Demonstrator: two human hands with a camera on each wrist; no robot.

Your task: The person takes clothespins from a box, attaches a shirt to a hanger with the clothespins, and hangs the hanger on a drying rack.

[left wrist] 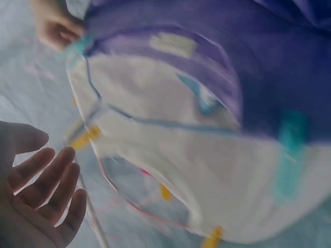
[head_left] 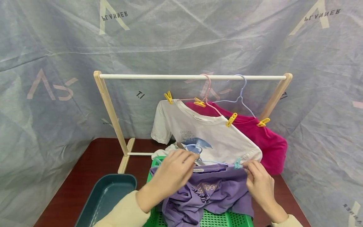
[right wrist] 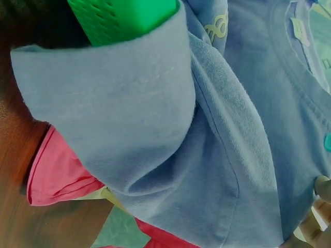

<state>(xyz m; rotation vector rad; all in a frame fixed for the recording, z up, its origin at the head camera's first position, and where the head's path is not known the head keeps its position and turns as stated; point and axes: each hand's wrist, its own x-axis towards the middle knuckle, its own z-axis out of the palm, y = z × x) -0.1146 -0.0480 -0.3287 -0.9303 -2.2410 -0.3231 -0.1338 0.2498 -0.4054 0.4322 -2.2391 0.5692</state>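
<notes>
A purple T-shirt (head_left: 210,186) hangs from a light blue hanger (head_left: 212,162), held up over a green basket (head_left: 218,219). Teal clothespins (head_left: 237,163) sit on its shoulders; the left one shows better in the left wrist view, as a teal clothespin (left wrist: 291,155). My right hand (head_left: 261,183) pinches the shirt's shoulder edge just outside the right clothespin. Close to the hanger's hook is my left hand (head_left: 174,171). In the left wrist view its fingers (left wrist: 57,181) are loosely bent and apart from the hanger, with nothing between them.
Behind stands a rack with a white rail (head_left: 158,76). A white T-shirt (head_left: 210,132) and a magenta shirt (head_left: 272,145) hang there on hangers with yellow clothespins (head_left: 231,119). A dark teal tray (head_left: 113,189) lies left of the basket on the brown table (head_left: 82,170).
</notes>
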